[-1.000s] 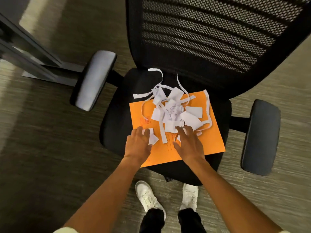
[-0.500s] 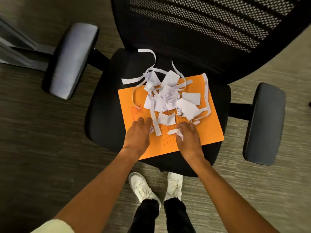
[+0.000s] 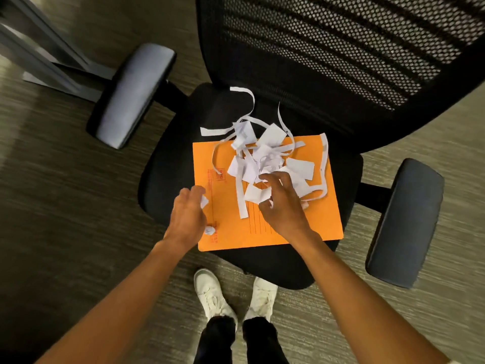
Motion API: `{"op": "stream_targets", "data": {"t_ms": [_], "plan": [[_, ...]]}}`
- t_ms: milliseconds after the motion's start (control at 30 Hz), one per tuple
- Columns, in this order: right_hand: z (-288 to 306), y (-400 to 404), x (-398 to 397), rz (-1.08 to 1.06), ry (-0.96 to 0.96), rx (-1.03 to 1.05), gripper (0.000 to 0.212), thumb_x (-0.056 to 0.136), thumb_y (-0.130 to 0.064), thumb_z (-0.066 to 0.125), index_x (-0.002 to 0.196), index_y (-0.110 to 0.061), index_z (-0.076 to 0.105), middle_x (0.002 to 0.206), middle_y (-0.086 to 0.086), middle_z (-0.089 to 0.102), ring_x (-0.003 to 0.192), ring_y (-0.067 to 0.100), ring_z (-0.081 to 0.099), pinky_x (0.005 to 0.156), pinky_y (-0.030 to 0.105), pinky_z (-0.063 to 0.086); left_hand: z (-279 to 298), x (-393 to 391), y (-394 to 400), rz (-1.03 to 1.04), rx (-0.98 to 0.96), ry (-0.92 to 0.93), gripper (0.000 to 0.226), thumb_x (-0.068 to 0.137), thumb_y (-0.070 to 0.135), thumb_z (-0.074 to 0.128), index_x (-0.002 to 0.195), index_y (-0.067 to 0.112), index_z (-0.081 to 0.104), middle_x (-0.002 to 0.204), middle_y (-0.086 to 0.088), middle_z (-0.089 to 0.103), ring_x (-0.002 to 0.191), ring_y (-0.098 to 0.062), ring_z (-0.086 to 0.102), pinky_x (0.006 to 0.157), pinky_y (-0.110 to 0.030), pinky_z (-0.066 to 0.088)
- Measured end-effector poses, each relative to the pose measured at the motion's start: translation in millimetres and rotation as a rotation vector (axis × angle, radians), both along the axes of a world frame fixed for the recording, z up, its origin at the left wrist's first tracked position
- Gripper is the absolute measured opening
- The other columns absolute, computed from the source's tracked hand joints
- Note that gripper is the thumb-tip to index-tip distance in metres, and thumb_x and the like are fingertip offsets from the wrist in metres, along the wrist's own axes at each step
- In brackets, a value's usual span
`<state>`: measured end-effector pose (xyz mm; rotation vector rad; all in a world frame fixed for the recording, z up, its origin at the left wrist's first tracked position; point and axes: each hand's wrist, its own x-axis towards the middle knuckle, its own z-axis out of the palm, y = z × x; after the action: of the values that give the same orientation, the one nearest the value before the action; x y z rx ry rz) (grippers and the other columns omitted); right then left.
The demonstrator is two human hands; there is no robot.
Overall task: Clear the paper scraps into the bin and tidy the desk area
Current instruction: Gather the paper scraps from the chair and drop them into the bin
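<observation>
From the head camera, a black chair (image 3: 168, 185) stood on the floor (image 3: 65, 219). An orange folder (image 3: 301, 224) lay flat on the chair seat, reaching close to the seat's front edge. A pile of white paper scraps (image 3: 265, 156) sat on the far half of the folder, and some long strips hung over its far edge onto the seat. The left hand (image 3: 187, 219) was at the folder's left edge, curled around small bits of paper. The right hand (image 3: 284, 206) was at the near side of the pile, fingers bent and pinching a scrap. Two white shoes (image 3: 210, 295) stood on the floor by the seat's front edge.
</observation>
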<state>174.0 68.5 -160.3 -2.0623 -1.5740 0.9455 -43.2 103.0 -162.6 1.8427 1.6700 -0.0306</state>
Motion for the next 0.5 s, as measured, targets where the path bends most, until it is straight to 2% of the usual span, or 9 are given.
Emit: {"op": "stream_targets", "data": {"t_ms": [67,133,233,367,433,500], "plan": [[-9.2,6.0,-4.7,0.113,-0.037,-0.066,0.061,0.081,-0.002,0.063,0.136,-0.019,0.044,0.139,0.004,0.037,0.119,0.026,0.053,0.088,0.042,0.053,-2.4,-1.0,-0.9,-0.017,-0.046,0.043,0.025,0.094,0.008,0.049,0.120,0.011,0.048,0.114,-0.015,0.050,0.101,-0.028,0.050,0.082,-0.042,0.049],[-19.8,7.6,-8.4,0.205,-0.099,-0.140,0.062,0.083,-0.005,0.065,0.138,-0.019,0.043,0.138,0.007,0.037,0.124,0.026,0.048,0.095,0.040,0.050,-2.5,3.3,-2.3,-0.051,-0.064,0.051,0.019,0.096,0.022,0.042,0.111,0.011,0.049,0.108,-0.013,0.052,0.095,-0.026,0.051,0.076,-0.036,0.044],[-33.9,1.2,-8.0,0.235,-0.136,-0.168,0.052,0.087,-0.008,0.065,0.135,-0.018,0.047,0.138,0.008,0.038,0.125,0.027,0.046,0.096,0.037,0.046,1.1,18.2,-0.1,-0.019,-0.073,0.049,0.030,0.095,0.042,0.044,0.106,0.015,0.047,0.105,-0.009,0.055,0.094,-0.026,0.055,0.077,-0.038,0.047],[-35.5,-9.5,5.3,0.129,-0.037,-0.164,0.038,0.091,-0.013,0.061,0.128,-0.012,0.054,0.128,0.013,0.050,0.120,0.029,0.051,0.098,0.039,0.046,1.8,53.1,14.9,0.061,-0.048,0.136,0.058,0.082,0.065,0.059,0.117,0.020,0.048,0.112,-0.006,0.062,0.098,-0.026,0.062,0.076,-0.037,0.053],[-28.5,-14.4,15.5,0.032,0.052,-0.130,0.036,0.089,-0.012,0.065,0.124,-0.009,0.057,0.123,0.012,0.053,0.110,0.023,0.058,0.092,0.030,0.051,-2.5,72.9,25.4,0.154,-0.058,0.119,0.061,0.080,0.063,0.064,0.122,0.022,0.048,0.115,-0.006,0.065,0.099,-0.025,0.064,0.072,-0.032,0.052],[-19.3,-19.7,26.8,-0.031,0.095,-0.091,0.036,0.087,-0.012,0.069,0.122,-0.010,0.059,0.120,0.007,0.055,0.097,0.010,0.057,0.078,0.009,0.046,-8.2,89.5,35.4,0.238,-0.053,0.085,0.056,0.080,0.059,0.067,0.118,0.021,0.052,0.111,-0.006,0.067,0.093,-0.024,0.065,0.071,-0.034,0.056]]}}
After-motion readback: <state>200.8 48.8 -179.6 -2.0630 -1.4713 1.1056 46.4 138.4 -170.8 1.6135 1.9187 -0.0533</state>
